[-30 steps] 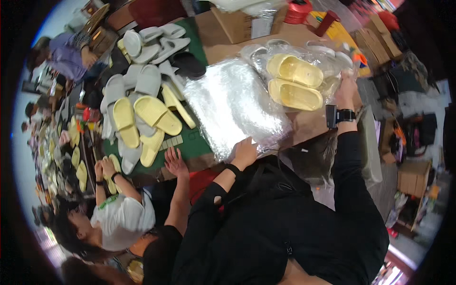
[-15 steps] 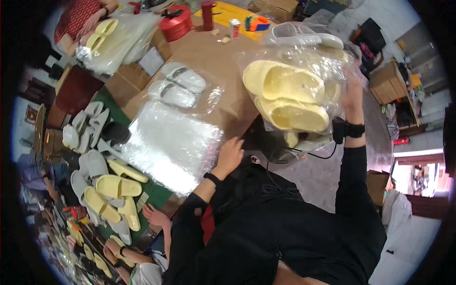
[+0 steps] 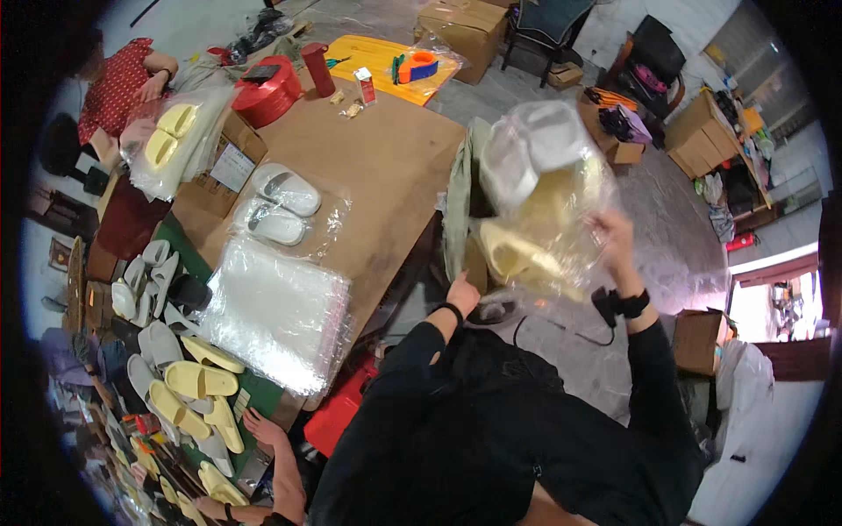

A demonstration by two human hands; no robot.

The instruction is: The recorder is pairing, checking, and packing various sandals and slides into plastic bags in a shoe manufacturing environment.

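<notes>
An upright grey-green sack [image 3: 458, 206] stands open beside the table's right edge. My left hand [image 3: 465, 295] is closed on the sack's near edge. My right hand [image 3: 617, 244], blurred, has its fingers curled at the side of a clear plastic bag with pale yellow slippers [image 3: 517, 254] inside. This bag is tilted over the sack's mouth and smeared by motion. Just beyond it, a bagged white pair of slippers [image 3: 539, 145] shows at the top of the sack. How deep the sack is filled is hidden.
On the brown table [image 3: 386, 145] lie a bagged white pair [image 3: 281, 206] and a stack of clear bags [image 3: 276, 307]. Loose slippers [image 3: 202, 381] crowd the left, near a co-worker's hand [image 3: 263, 430]. Another person [image 3: 132, 88] handles bagged yellow slippers. A red stool [image 3: 342, 412] stands under the table.
The bagged yellow slippers have come down and tipped toward the sack, along with my right hand. My left hand has moved from the table's edge to the sack. The view has shifted right.
</notes>
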